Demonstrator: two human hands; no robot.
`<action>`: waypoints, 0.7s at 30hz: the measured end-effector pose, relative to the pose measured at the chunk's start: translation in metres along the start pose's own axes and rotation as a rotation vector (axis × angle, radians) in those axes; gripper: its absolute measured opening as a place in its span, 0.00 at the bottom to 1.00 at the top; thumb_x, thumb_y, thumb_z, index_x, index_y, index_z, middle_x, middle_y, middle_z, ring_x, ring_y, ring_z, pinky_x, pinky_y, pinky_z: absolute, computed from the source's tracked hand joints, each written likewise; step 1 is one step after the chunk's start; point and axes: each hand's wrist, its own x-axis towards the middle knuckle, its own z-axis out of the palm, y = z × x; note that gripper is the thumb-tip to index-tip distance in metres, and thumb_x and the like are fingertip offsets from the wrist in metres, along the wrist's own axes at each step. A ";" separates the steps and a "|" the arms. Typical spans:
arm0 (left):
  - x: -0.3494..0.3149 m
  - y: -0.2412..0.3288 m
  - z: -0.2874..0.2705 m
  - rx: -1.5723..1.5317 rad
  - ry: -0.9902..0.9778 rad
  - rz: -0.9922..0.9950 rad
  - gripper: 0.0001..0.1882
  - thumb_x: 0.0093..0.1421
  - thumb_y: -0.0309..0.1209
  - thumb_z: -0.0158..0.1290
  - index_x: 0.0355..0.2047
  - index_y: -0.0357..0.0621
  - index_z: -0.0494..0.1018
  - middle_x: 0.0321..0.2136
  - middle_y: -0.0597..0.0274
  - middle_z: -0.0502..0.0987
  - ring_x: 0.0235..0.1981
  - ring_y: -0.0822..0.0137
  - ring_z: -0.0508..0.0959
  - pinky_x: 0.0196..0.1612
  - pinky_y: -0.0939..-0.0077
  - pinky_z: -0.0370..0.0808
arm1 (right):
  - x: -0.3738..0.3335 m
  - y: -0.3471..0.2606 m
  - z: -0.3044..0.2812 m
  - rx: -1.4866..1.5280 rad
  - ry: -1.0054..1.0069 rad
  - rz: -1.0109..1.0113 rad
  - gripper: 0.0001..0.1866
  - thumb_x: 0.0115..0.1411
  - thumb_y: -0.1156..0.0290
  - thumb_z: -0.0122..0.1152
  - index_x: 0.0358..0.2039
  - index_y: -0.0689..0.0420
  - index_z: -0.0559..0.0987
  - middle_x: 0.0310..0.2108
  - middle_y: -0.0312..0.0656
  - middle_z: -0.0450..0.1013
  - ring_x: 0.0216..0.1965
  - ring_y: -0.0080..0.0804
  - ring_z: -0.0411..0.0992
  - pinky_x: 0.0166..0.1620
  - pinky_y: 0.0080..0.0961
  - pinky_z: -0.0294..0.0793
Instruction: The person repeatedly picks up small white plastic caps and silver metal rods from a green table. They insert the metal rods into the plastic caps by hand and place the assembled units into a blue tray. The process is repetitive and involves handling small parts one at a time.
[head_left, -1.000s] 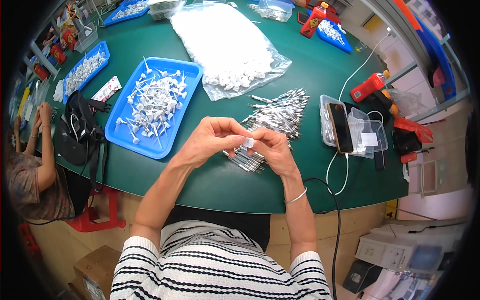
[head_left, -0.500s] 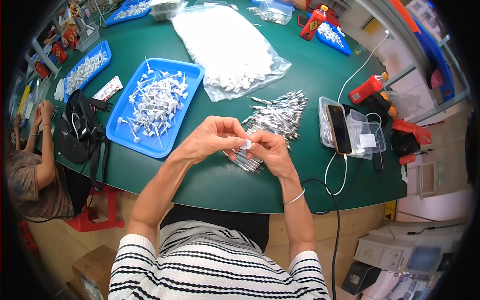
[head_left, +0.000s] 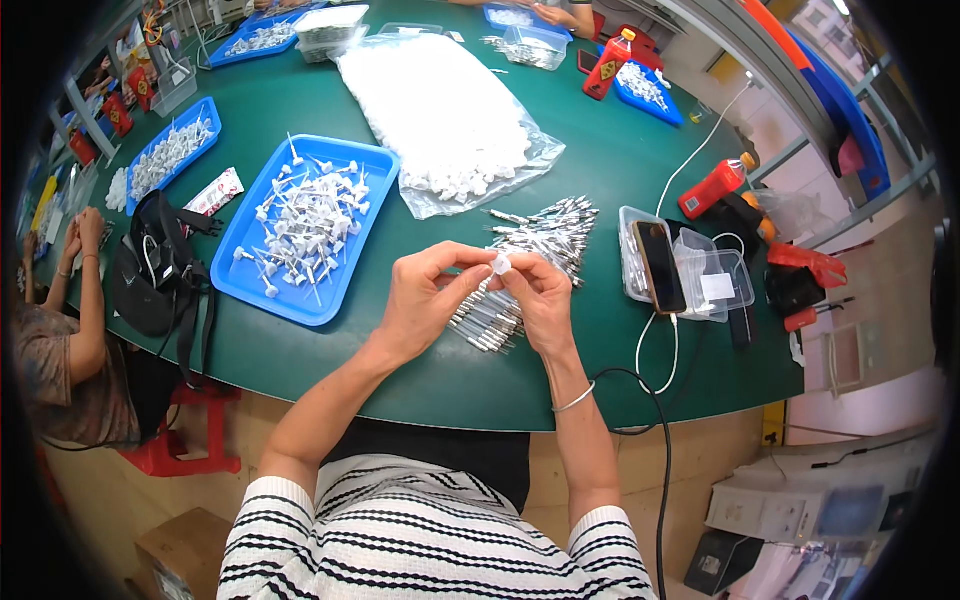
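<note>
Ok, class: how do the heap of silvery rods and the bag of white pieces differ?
The silvery rods lie loose on the green table; the white pieces lie in a clear plastic bag. The rods look slender; the pieces look chunky. The rod heap covers less table than the bag. Both groups are numerous.

Green table (head_left: 600, 335) above tan floor (head_left: 225, 490); red stool (head_left: 221, 428) at left, brown cardboard box (head_left: 190, 550) below.

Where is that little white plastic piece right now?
The small white plastic piece is near the middle of the head view, between the left hand and right hand, right of the nearest rectangular blue plastic tray.
</note>
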 end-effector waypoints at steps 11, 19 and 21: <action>0.000 -0.001 0.003 0.550 0.093 0.403 0.05 0.52 0.18 0.57 0.30 0.35 0.73 0.25 0.59 0.75 0.26 0.70 0.78 0.30 0.78 0.77 | -0.004 0.006 0.008 -0.048 0.107 -0.079 0.07 0.58 0.80 0.61 0.38 0.66 0.77 0.35 0.39 0.73 0.36 0.26 0.76 0.41 0.20 0.76; -0.001 -0.012 0.007 0.322 0.149 0.246 0.04 0.52 0.20 0.56 0.29 0.38 0.72 0.24 0.60 0.74 0.22 0.67 0.76 0.26 0.76 0.74 | -0.006 0.007 0.014 -0.106 0.173 -0.134 0.07 0.57 0.81 0.61 0.37 0.64 0.77 0.34 0.39 0.74 0.36 0.23 0.74 0.42 0.19 0.74; -0.005 -0.013 0.004 0.294 0.157 0.194 0.04 0.53 0.21 0.56 0.29 0.37 0.73 0.25 0.61 0.75 0.23 0.69 0.77 0.27 0.78 0.75 | -0.006 0.008 0.014 -0.091 0.191 -0.135 0.07 0.57 0.81 0.62 0.37 0.64 0.77 0.34 0.39 0.74 0.37 0.23 0.74 0.42 0.19 0.73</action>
